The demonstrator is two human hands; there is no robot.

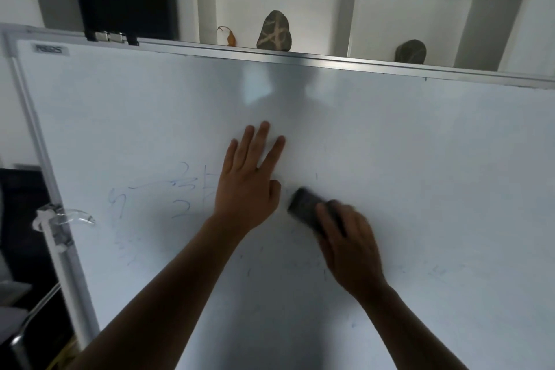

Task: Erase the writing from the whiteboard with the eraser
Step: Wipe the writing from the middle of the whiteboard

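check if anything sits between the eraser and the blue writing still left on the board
Yes: the left hand lies flat on the whiteboard, between the eraser in the right hand and the blue writing.

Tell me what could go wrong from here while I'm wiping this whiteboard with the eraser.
The left hand lies flat against the whiteboard, partly over the blue writing, so strokes under the palm may get missed or smeared. The right hand holds the eraser beside that thumb and could bump it. Faint blue specks lower down may be overlooked.
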